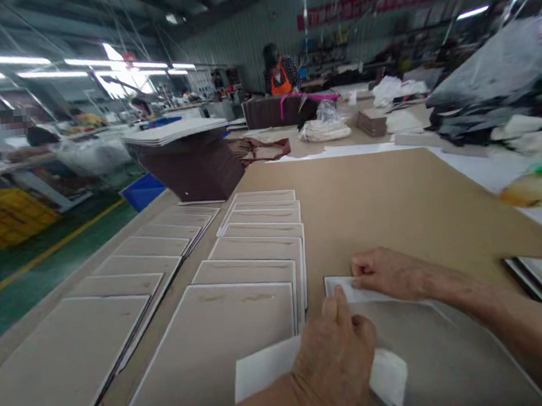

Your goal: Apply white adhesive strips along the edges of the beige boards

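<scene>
My left hand (336, 357) is closed on a white cloth or folded paper (264, 368) and rests on a grey board with a white border (442, 353) in front of me. Its fingertips press near the board's far left corner. My right hand (387, 273) lies curled on that same corner, fingers pressing the white edge (343, 289) down. The board lies on a large brown cardboard sheet (397, 202).
Two overlapping rows of similar grey boards (253, 269) run away to the left. A dark brown stack topped with white sheets (189, 160) stands beyond. A person in an orange apron (279, 73) works at the far end. A glue bottle (531, 188) lies right.
</scene>
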The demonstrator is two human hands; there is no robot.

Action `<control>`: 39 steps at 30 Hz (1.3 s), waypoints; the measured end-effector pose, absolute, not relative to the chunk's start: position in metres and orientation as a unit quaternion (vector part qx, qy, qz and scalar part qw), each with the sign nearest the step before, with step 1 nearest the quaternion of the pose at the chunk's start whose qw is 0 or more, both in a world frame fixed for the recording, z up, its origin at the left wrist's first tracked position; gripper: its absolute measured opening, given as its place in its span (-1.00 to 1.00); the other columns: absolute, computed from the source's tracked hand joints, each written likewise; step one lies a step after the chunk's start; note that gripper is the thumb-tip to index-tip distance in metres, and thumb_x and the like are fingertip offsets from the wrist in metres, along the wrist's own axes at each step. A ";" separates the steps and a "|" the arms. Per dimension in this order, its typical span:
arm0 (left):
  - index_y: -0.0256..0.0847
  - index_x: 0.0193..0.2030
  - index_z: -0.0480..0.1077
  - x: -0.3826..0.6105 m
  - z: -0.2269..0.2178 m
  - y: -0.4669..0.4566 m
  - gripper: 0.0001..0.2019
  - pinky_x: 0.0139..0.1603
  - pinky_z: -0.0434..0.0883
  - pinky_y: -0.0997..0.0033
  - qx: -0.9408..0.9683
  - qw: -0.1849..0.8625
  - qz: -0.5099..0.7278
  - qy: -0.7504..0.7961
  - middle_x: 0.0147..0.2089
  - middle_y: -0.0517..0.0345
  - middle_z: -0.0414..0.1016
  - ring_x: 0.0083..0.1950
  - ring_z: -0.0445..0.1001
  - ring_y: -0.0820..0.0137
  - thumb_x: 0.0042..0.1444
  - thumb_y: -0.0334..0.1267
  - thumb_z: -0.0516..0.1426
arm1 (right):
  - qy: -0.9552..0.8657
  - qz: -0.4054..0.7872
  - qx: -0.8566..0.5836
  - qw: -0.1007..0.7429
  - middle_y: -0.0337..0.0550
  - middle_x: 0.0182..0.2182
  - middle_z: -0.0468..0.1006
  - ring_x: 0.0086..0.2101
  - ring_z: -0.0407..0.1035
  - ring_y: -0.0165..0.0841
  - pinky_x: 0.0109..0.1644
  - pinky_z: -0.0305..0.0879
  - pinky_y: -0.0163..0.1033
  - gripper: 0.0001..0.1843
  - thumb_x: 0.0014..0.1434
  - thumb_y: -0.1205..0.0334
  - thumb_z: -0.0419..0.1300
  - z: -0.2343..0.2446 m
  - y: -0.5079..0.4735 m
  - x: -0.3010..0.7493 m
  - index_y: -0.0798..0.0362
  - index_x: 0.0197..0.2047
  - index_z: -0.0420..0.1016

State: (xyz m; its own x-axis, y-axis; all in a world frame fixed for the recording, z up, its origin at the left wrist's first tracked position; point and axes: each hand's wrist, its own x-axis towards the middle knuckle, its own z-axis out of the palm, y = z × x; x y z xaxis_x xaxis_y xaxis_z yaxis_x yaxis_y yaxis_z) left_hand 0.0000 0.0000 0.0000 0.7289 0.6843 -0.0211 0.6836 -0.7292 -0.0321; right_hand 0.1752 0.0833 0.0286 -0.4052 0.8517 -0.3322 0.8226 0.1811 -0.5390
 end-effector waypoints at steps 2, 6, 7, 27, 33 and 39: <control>-0.43 -0.01 0.35 -0.001 -0.001 0.000 -0.62 -0.15 0.49 0.10 -0.930 0.007 0.029 -0.365 0.28 -0.63 0.13 0.12 0.35 -0.10 0.12 -0.18 0.10 | -0.767 0.333 -0.549 0.025 -0.27 -0.55 0.35 -0.49 0.19 -0.41 -0.45 0.02 -0.32 -0.86 0.12 0.32 0.16 0.024 0.084 0.176 0.09 -0.47 0.34; -0.41 0.03 0.32 -0.001 0.000 0.002 -0.59 -0.13 0.49 0.08 -0.931 -0.002 0.052 -0.363 0.29 -0.54 0.14 0.16 0.30 -0.10 0.10 -0.18 0.10 | -0.764 0.336 -0.550 0.035 -0.27 -0.54 0.36 -0.48 0.21 -0.41 -0.45 0.03 -0.32 -0.87 0.11 0.27 0.17 0.019 0.087 0.180 0.08 -0.45 0.35; -0.41 0.03 0.32 -0.001 0.001 0.003 -0.58 -0.11 0.48 0.06 -0.931 -0.004 0.054 -0.361 0.29 -0.54 0.14 0.17 0.29 -0.11 0.08 -0.18 0.11 | -0.763 0.338 -0.550 0.037 -0.27 -0.54 0.37 -0.48 0.22 -0.41 -0.46 0.04 -0.32 -0.87 0.10 0.25 0.18 0.019 0.087 0.183 0.08 -0.44 0.36; -0.34 0.13 0.34 -0.001 -0.002 0.018 -0.59 -0.04 0.45 -0.10 -0.918 -0.064 0.122 -0.373 0.33 -0.55 0.06 0.22 0.25 -0.16 0.13 -0.31 0.07 | -0.483 0.427 -0.717 0.267 -0.44 -0.70 0.26 -0.72 0.07 -0.52 -0.69 -0.02 -0.42 -0.68 0.03 -0.06 0.17 -0.020 0.011 0.276 0.02 -0.34 0.29; -0.30 0.12 0.36 0.002 0.010 0.016 -0.58 0.03 0.44 -0.03 -0.906 -0.072 0.139 -0.392 0.34 -0.46 0.09 0.24 0.26 -0.11 0.11 -0.29 0.10 | -0.477 0.341 -0.750 0.305 -0.43 -0.62 0.27 -0.64 0.17 -0.48 -0.62 0.06 -0.39 -0.73 -0.01 0.05 0.18 -0.026 0.004 0.272 -0.01 -0.30 0.24; -0.31 0.10 0.39 0.005 0.011 0.014 -0.64 0.02 0.44 0.02 -0.905 -0.040 0.144 -0.399 0.33 -0.51 0.10 0.23 0.30 -0.07 0.17 -0.33 0.05 | -0.502 0.300 -0.754 0.299 -0.44 -0.61 0.23 -0.60 0.17 -0.43 -0.54 0.08 -0.31 -0.72 -0.01 0.03 0.18 -0.021 0.013 0.276 -0.02 -0.29 0.23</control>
